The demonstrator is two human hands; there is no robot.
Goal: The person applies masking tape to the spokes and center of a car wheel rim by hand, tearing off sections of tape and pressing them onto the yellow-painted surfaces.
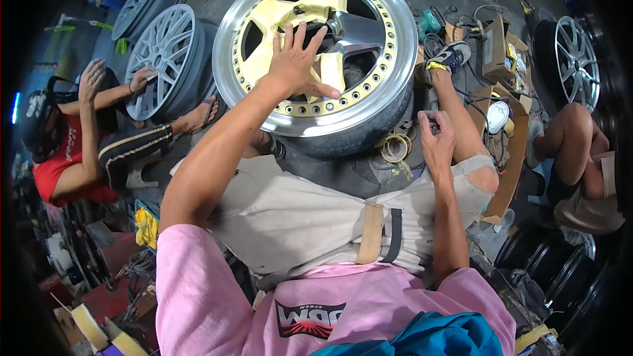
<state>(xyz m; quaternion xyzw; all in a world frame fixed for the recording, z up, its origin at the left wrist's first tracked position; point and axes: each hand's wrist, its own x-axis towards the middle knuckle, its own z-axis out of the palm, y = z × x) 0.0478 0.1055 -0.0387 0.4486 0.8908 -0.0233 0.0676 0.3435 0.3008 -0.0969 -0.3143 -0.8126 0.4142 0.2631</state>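
In front of me lies a large wheel [227,46] with a polished silver lip and a dark outer side. Yellow masking tape [264,16] covers several spokes and the ring with small round holes; one grey spoke [361,30] is bare. My left hand [295,62] rests with spread fingers on the taped area, its thumb reaching toward the near part of the ring. To the right of the wheel, above my knee, my right hand [438,138] is held with curled fingers pressed together. Whatever may be between those fingertips is too small to make out.
Tape rolls [395,148] lie on the floor beside the wheel. Cardboard boxes [517,158], cables and a green power tool [430,21] sit to the right. On the left a person in red [72,151] touches a grey wheel [161,53]; another person [577,151] sits far right near a silver wheel [575,59].
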